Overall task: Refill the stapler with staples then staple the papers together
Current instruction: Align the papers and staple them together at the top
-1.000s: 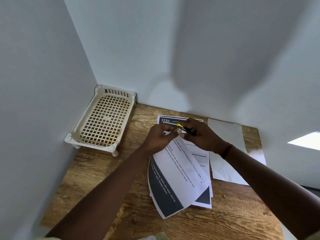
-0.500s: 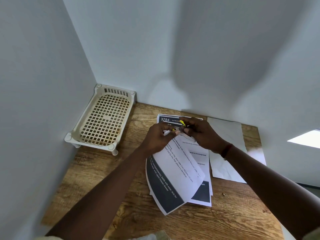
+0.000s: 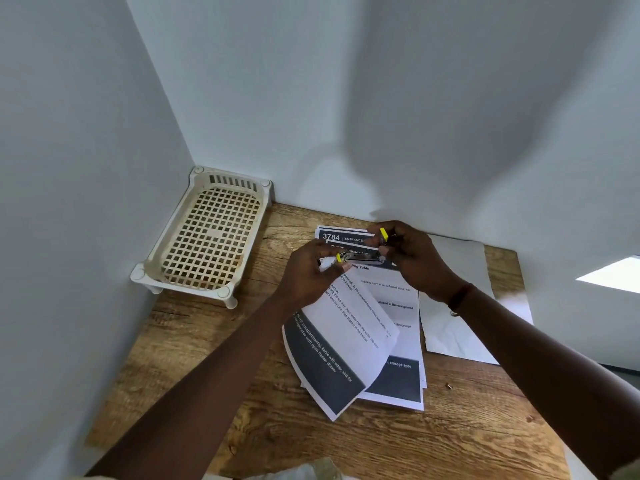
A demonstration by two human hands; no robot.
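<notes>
Head view, left to right. A cream lattice tray (image 3: 232, 183) stands in the corner on the wooden table (image 3: 194, 341). The left hand (image 3: 308, 271), fingers curled, pinches one yellow-tipped end of the stapler (image 3: 362, 259) together with the raised corner of a printed sheet (image 3: 346, 327). The sheet's dark band reads "kettle with water, sink for" and "with open freezer drawer". The stapler is held above the papers, between both hands, its metal rail exposed. Beneath lies a paper stack (image 3: 401, 382) headed "3784 ENTRANCE", with "placed at the designated" and "storage spot" legible lower down. The right hand (image 3: 412, 258) grips the stapler's other end, where a second yellow part stands raised. A blank white sheet (image 3: 453, 327) lies just beside the stack. A small metal scrap (image 3: 449, 386) rests on the bare wood.
</notes>
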